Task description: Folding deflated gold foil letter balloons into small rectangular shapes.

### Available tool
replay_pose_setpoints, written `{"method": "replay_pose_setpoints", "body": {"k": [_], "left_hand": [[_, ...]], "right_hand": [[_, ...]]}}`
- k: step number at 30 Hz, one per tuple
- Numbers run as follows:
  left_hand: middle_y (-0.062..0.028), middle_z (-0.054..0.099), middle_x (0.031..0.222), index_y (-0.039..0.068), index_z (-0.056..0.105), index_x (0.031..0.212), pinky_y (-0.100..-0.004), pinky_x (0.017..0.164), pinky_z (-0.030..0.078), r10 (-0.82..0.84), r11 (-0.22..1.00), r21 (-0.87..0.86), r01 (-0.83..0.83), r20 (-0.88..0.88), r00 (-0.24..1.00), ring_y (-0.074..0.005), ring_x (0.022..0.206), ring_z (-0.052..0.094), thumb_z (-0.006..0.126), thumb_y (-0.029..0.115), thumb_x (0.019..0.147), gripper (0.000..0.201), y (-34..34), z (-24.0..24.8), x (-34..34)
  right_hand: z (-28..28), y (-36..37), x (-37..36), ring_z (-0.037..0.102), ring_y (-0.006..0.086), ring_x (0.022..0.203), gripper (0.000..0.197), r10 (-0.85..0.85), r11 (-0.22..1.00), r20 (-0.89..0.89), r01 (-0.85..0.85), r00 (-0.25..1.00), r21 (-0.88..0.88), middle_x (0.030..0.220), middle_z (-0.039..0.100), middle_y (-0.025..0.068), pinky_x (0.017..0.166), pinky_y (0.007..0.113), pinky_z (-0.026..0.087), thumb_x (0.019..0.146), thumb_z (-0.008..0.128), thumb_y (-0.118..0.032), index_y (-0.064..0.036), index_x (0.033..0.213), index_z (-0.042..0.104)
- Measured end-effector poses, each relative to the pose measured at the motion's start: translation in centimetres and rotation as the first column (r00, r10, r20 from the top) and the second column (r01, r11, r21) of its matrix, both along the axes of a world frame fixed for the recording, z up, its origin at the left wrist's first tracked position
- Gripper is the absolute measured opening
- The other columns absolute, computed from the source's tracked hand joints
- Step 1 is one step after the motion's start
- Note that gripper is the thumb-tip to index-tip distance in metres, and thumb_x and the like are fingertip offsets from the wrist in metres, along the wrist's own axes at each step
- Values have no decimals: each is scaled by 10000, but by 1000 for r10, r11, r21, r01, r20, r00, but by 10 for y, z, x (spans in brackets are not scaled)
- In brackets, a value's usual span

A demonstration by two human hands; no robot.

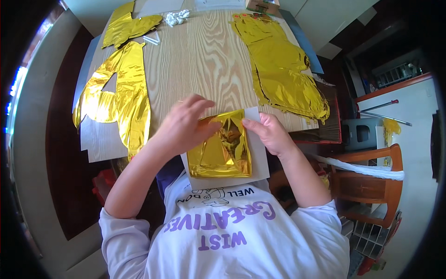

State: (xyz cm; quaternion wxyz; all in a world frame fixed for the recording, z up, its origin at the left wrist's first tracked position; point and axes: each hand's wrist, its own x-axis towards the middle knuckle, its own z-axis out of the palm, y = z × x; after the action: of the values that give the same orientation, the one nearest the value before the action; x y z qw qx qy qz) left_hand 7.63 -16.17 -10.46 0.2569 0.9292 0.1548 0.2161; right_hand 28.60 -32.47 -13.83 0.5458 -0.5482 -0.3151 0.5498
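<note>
Crinkled gold foil balloon (222, 146) on grey card (261, 153), both hands pinching its top edge, left hand (183, 125), right hand (267, 132)

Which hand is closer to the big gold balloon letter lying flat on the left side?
Left. The left hand is just beside the gold balloon letter; the right hand is farther away, across the folded foil.

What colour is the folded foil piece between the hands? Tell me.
Shiny gold, on a grey card backing; the folded foil piece shows best in the head view.

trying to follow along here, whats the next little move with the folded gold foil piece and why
Probably press the top fold flat. Both hands, left hand and right hand, pinch the upper edge of the folded gold foil, which looks puffy and creased on the white card.
</note>
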Motion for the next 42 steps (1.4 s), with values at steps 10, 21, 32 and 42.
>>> {"method": "replay_pose_setpoints", "body": {"k": [10,21,32,42], "left_hand": [[-102,691,770,-19,691,1027,-336,661,515,-28,855,-498,-147,-328,944,-174,694,658,728,216,942,252,1,6,26],[-155,674,746,-32,704,992,-396,666,505,-32,809,-534,-246,-459,888,-247,690,656,680,359,956,394,28,-4,31],[-114,640,698,-30,671,881,-375,611,481,-1,842,-470,-266,-493,870,-202,628,609,644,358,990,404,33,-4,33],[-214,723,1053,25,652,1235,-455,884,545,128,957,-172,-233,-471,873,-370,1024,708,644,450,948,513,79,5,75]], "right_hand": [[14,-56,-16,630,95,874,649,-162,980,139,176,977,-95,964,668,69,800,232,509,941,787,-284,79,1371,462],[-33,-71,-44,658,71,933,261,-283,957,60,286,957,-42,1035,730,55,837,238,525,971,698,-46,34,1200,603],[-19,-60,-61,625,172,1095,484,-478,874,225,434,849,219,1223,647,147,975,283,483,905,782,-85,41,1301,534],[-9,-13,-31,667,192,921,368,-483,872,286,484,828,71,1066,685,141,762,335,550,896,774,-94,16,1202,603]]}}
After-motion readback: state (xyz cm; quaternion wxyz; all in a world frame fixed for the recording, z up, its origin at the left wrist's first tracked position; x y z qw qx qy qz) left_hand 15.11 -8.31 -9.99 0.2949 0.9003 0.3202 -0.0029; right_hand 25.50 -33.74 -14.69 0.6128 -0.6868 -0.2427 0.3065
